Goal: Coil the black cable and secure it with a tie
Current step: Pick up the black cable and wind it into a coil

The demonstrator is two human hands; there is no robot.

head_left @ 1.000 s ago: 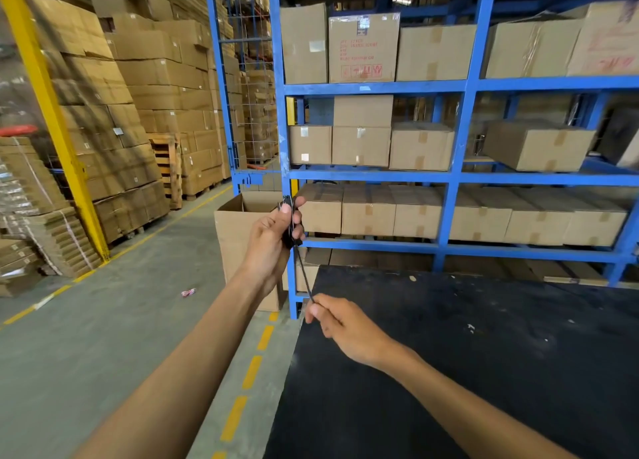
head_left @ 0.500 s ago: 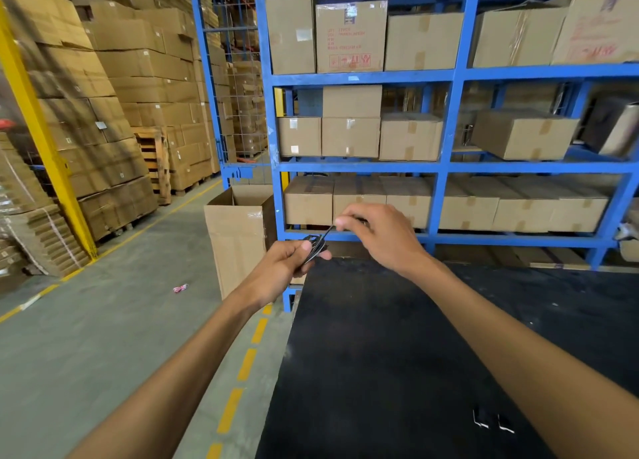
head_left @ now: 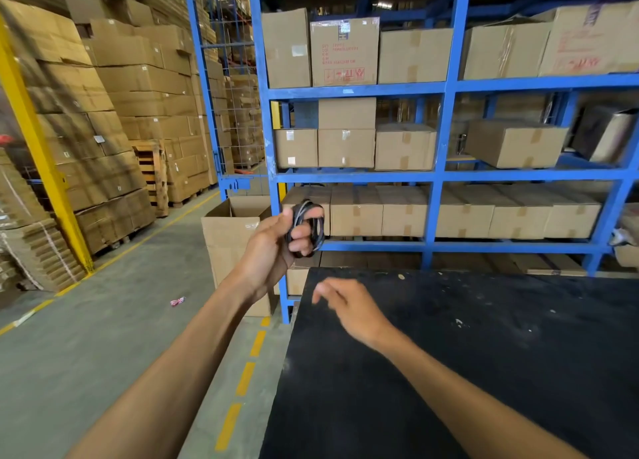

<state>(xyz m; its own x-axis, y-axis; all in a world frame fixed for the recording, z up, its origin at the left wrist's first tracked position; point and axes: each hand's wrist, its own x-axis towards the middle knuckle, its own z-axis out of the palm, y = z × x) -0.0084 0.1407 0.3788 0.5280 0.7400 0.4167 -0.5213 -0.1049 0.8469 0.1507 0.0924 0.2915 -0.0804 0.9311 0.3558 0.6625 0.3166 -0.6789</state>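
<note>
The black cable (head_left: 313, 225) is wound into a small coil around the fingers of my left hand (head_left: 276, 242), which is raised in front of the blue rack, above the far left corner of the black table (head_left: 449, 372). My left hand is shut on the coil. My right hand (head_left: 349, 308) hovers lower, over the table's far left corner, blurred, fingers loosely apart and holding nothing. The two hands are apart. No tie is visible.
An open cardboard box (head_left: 231, 237) stands on the floor left of the table. Blue shelving (head_left: 442, 175) full of cartons rises behind. Stacked cartons and a yellow post (head_left: 38, 147) line the aisle at left. A small pink scrap (head_left: 178, 301) lies on the floor.
My right hand let go of the cable end and dropped from beside the left hand down over the table. The left hand rose slightly with the cable now fully coiled.
</note>
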